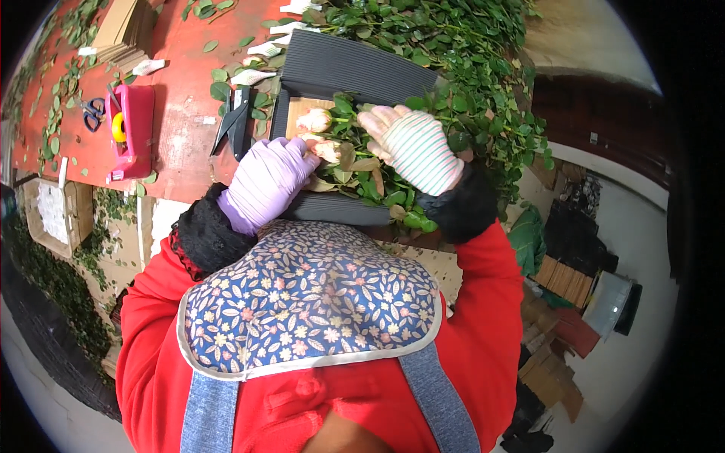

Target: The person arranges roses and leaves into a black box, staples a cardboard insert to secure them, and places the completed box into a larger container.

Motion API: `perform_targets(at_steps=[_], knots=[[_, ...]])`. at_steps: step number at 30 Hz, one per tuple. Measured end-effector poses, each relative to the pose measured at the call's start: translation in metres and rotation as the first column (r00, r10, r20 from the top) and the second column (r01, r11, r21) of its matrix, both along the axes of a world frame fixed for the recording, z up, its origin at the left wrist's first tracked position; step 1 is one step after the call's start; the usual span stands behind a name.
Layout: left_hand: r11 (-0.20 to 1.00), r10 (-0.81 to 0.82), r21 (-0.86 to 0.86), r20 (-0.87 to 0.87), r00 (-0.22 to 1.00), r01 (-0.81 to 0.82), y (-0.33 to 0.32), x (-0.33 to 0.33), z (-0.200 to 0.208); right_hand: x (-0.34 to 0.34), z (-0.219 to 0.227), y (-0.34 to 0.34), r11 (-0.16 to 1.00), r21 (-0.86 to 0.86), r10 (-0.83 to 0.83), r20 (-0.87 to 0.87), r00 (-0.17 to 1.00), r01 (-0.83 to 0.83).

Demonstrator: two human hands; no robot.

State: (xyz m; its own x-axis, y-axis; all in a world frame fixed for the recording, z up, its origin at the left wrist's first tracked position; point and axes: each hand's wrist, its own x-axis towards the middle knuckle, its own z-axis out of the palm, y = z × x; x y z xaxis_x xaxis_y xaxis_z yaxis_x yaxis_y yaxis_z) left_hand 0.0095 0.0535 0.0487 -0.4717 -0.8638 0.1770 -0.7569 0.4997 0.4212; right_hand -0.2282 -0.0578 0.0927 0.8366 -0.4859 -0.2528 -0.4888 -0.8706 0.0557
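Pale pink-and-cream roses (314,120) lie with their leafy stems (359,181) on a black corrugated sheet (343,64), whose far part slants up behind them. A piece of brown cardboard (300,113) shows beside the blooms. My left hand (266,181), in a purple glove, has its fingers curled at the lower rose; their tips are partly hidden. My right hand (411,145), in a striped glove with bare fingertips, reaches over the stems and leaves with its fingers stretched out.
Left of the sheet lies a black stapler (236,124). Farther left are a pink tape dispenser (134,132), scissors (94,114) and stacked cardboard pieces (124,34). White netted bundles (253,77) line the red table (181,98). Piled green foliage (483,83) covers its right side.
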Motion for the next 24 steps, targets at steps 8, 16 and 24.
perform_targets(at_steps=[8, 16, 24], knots=[[0.977, 0.125, 0.190, -0.163, 0.979, -0.094, 0.012, -0.003, 0.002, 0.000, 0.005, 0.007, 0.989, -0.091, -0.090, 0.232, 0.969, 0.114], [0.996, 0.091, 0.027, -0.036, 0.995, -0.090, 0.010, -0.003, 0.007, -0.034, -0.017, 0.019, 0.617, 0.739, -0.509, 0.114, 0.853, 0.270], [0.993, -0.107, 0.026, -0.154, 0.982, 0.112, -0.011, 0.005, 0.006, -0.058, -0.003, 0.006, 0.251, 0.950, -0.845, 0.121, 0.522, 0.186]])
